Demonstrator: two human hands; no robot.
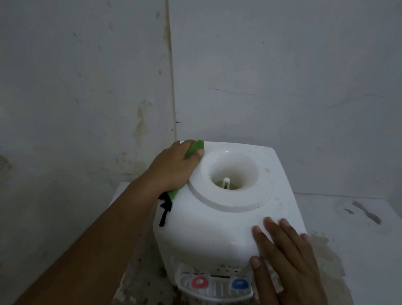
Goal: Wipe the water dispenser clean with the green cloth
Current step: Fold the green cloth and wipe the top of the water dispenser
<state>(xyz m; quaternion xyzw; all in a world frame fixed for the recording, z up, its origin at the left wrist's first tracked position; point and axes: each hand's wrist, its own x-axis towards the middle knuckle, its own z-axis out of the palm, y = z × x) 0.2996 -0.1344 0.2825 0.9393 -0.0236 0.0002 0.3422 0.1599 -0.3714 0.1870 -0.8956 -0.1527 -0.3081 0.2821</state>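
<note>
A white tabletop water dispenser [215, 224] stands in front of me, seen from above, with a round bottle well on top and a red and a blue tap at its front. My left hand [171, 169] presses the green cloth [195, 147] against the dispenser's top left edge; the cloth shows above and below my fingers, and a black strip hangs from its lower end. Fingers spread, my right hand [287, 260] lies flat on the dispenser's front right corner, holding nothing.
The dispenser sits on a stained white counter [365, 228] in a corner between two grey-white walls [291, 75]. A drip tray [214, 291] juts out under the taps. The counter surface stretches off to the right.
</note>
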